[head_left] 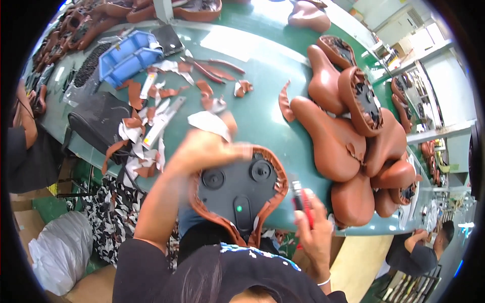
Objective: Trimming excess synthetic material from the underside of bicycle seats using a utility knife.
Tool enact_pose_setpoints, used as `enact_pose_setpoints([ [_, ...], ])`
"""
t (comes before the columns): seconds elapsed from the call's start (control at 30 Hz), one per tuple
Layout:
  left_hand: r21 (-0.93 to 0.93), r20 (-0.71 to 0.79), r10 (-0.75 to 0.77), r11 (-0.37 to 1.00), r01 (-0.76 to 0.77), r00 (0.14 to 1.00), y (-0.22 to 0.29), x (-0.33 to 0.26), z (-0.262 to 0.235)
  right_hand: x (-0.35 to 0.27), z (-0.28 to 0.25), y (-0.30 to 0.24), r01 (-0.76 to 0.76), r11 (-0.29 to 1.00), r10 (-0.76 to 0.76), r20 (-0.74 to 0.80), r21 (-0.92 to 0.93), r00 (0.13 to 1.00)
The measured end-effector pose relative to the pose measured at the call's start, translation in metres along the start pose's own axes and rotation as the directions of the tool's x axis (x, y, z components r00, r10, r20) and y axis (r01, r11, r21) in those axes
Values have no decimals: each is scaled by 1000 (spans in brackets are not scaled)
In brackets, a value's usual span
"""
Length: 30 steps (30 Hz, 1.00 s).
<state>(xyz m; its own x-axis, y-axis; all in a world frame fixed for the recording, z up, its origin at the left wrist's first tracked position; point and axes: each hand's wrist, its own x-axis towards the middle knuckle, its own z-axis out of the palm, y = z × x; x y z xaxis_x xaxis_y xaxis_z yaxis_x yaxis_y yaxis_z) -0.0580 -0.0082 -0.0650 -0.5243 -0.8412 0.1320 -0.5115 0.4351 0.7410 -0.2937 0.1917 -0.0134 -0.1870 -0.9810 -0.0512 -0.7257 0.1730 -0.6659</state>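
An upturned brown bicycle saddle [222,194] shows its black underside, with the brown cover folded over the rim. Its narrow end points toward me at the table edge. My left hand [207,146] is at the saddle's wide far rim, smeared by motion, with one digit stretched along the edge. A white-backed scrap [208,123] overlaps that hand; whether it is gripped cannot be made out. Right of the saddle, my right hand [316,227] is closed around a red-handled tool [307,202] with a metal tip pointing away, apart from the saddle.
Several brown saddles [331,139] are piled on the right of the green table [257,106]. To the left lie leather scraps [146,126], a metal ruler or blade [164,121], red-handled pliers [207,70] and a blue bin [129,58]. Other people [414,252] are at both sides.
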Motion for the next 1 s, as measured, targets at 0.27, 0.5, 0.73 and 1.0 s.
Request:
enact_pose_setpoints([
  [0.27,-715,-194,-569,640,282,799,-23,55,-25,89,-11,-12,259,925,-124,-424,279,897],
  [0.5,-223,-24,366,905,-362,930,6,80,38,301,-6,-61,304,541,31,-380,784,924],
  [0.73,-378,-389,-92,924,-68,917,-33,113,61,595,34,40,183,223,390,-260,957,883],
  [1.0,-431,-362,-172,902,-1,916,-37,106,44,692,83,24,97,-33,-27,-98,995,995],
])
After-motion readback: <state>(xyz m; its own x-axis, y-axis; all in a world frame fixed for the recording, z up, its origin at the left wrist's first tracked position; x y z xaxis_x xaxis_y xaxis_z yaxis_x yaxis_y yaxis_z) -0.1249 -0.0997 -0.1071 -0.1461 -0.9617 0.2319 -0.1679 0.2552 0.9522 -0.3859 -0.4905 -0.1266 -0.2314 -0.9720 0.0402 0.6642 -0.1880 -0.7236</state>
